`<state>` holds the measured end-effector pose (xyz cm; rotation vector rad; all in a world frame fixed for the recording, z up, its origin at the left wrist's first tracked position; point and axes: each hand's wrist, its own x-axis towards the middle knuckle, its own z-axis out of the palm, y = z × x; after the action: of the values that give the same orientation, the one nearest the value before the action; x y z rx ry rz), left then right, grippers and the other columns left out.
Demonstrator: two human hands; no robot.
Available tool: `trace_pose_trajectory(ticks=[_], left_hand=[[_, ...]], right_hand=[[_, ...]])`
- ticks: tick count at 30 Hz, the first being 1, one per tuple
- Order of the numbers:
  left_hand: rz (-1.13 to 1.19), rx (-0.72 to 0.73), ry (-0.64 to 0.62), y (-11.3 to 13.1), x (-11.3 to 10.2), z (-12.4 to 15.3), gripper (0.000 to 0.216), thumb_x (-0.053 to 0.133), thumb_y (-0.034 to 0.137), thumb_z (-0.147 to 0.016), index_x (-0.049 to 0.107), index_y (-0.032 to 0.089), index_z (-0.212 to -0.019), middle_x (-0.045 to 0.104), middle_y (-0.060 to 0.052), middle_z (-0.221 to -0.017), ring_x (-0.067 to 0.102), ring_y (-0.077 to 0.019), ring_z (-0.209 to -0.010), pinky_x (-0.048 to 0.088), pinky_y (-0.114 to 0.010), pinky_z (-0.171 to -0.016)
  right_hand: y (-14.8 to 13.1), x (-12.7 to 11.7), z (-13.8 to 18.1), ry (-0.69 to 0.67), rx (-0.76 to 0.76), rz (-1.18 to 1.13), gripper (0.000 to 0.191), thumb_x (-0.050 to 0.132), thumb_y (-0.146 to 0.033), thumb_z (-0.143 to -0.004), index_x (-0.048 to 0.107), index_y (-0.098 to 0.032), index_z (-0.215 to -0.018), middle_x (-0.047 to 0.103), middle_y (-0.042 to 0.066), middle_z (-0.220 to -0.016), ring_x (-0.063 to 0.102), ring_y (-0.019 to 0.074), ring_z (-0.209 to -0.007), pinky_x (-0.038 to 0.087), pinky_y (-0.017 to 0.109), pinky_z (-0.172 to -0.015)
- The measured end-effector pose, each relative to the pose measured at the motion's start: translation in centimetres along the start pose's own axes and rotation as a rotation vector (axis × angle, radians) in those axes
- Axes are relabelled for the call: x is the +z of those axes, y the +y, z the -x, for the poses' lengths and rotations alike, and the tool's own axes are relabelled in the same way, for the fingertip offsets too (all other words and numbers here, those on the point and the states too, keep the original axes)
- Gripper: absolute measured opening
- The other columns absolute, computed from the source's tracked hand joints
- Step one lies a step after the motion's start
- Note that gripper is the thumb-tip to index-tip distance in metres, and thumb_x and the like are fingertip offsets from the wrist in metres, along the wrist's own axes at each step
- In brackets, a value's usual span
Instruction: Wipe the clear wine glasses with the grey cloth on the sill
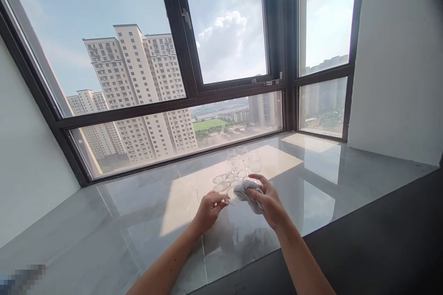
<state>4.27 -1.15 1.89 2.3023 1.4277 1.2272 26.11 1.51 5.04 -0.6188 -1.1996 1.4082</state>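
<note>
My left hand is closed on a clear drinking glass, pinching it at its left end. The glass is see-through, so its exact outline is hard to make out. In my right hand is a bunched white cloth, held against or very near the right side of that glass. Just beyond both hands, several clear stemmed glasses stand close together on the glossy grey sill, among them a round-bowled glass at the right of the group.
The tiled grey sill runs beneath dark-framed windows, with bright sun patches on it. Its front edge drops to a dark area at the lower right. White walls flank both ends. A blurred-out object lies at the lower left.
</note>
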Motion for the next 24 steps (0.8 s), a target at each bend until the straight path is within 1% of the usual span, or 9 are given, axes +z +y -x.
trace_pose_trajectory(ticks=[4,6,7,9,11,13,16,19,24], left_hand=[[0.355,-0.247,-0.045,0.2,0.9,-0.2,0.040,0.057,0.052,-0.089,0.063,0.016,-0.073,0.066,-0.003,-0.073,0.058,-0.0165,-0.072,0.044,-0.030,-0.070],[0.552,-0.357,0.044,0.4,1.1,-0.3,0.042,0.055,0.057,-0.089,0.059,0.017,-0.077,0.068,-0.004,-0.074,0.061,-0.0166,-0.072,0.046,-0.031,-0.071],[0.658,-0.392,0.109,0.5,1.1,-0.3,0.040,0.055,0.057,-0.089,0.058,0.017,-0.081,0.070,-0.006,-0.081,0.064,-0.0179,-0.079,0.048,-0.033,-0.076],[0.874,-0.418,0.210,1.0,1.0,-0.4,0.032,0.058,0.052,-0.090,0.054,0.020,-0.088,0.072,-0.010,-0.104,0.065,-0.0208,-0.103,0.047,-0.038,-0.091],[1.045,-0.420,0.230,1.3,0.6,-0.4,0.026,0.061,0.045,-0.090,0.051,0.022,-0.090,0.066,-0.011,-0.123,0.056,-0.0213,-0.124,0.043,-0.041,-0.102],[1.131,-0.426,0.234,1.4,0.4,-0.4,0.022,0.061,0.040,-0.091,0.049,0.023,-0.089,0.062,-0.011,-0.131,0.048,-0.0201,-0.133,0.040,-0.042,-0.108],[1.154,-0.449,0.293,1.1,0.3,-0.3,0.021,0.062,0.039,-0.090,0.048,0.023,-0.092,0.060,-0.011,-0.134,0.045,-0.0200,-0.136,0.041,-0.043,-0.109],[1.118,-0.486,0.333,0.8,0.6,-0.4,0.025,0.063,0.040,-0.090,0.049,0.022,-0.099,0.062,-0.014,-0.132,0.050,-0.0222,-0.132,0.042,-0.046,-0.107],[0.925,-0.485,0.346,0.3,0.3,-0.5,0.028,0.062,0.042,-0.089,0.054,0.018,-0.098,0.070,-0.015,-0.116,0.063,-0.0248,-0.115,0.047,-0.043,-0.100]], right_hand=[[1.2,1.0,-0.4,0.312,-0.103,-0.086,0.063,0.075,-0.046,-0.070,0.052,-0.018,-0.121,0.070,0.008,-0.088,0.067,0.0205,-0.075,0.050,0.029,-0.062],[2.1,1.8,-0.4,0.451,-0.159,0.006,0.060,0.072,-0.046,-0.072,0.053,-0.017,-0.121,0.071,0.010,-0.093,0.068,0.0217,-0.079,0.052,0.031,-0.066],[2.6,2.2,-0.3,0.478,-0.184,0.081,0.058,0.071,-0.045,-0.073,0.053,-0.017,-0.120,0.071,0.010,-0.093,0.068,0.0221,-0.080,0.052,0.032,-0.067],[3.6,3.3,0.0,0.425,-0.213,0.217,0.053,0.068,-0.042,-0.075,0.055,-0.016,-0.119,0.072,0.010,-0.090,0.067,0.0223,-0.078,0.052,0.032,-0.067],[4.5,4.4,0.4,0.288,-0.198,0.287,0.048,0.065,-0.038,-0.076,0.056,-0.016,-0.117,0.072,0.008,-0.083,0.066,0.0211,-0.071,0.051,0.031,-0.064],[5.1,5.3,0.7,0.197,-0.147,0.299,0.043,0.062,-0.034,-0.075,0.055,-0.017,-0.113,0.071,0.006,-0.077,0.064,0.0197,-0.065,0.050,0.030,-0.060],[5.3,6.2,1.0,0.140,-0.009,0.233,0.045,0.063,-0.028,-0.068,0.054,-0.016,-0.111,0.069,0.003,-0.070,0.062,0.0182,-0.059,0.046,0.027,-0.053],[4.9,6.5,1.2,0.057,0.110,0.111,0.051,0.066,-0.026,-0.065,0.052,-0.016,-0.113,0.067,0.000,-0.064,0.058,0.0161,-0.051,0.041,0.024,-0.047],[4.3,6.4,1.5,0.090,0.100,0.006,0.053,0.071,-0.033,-0.068,0.050,-0.017,-0.114,0.070,0.002,-0.071,0.062,0.0180,-0.058,0.046,0.026,-0.052]])
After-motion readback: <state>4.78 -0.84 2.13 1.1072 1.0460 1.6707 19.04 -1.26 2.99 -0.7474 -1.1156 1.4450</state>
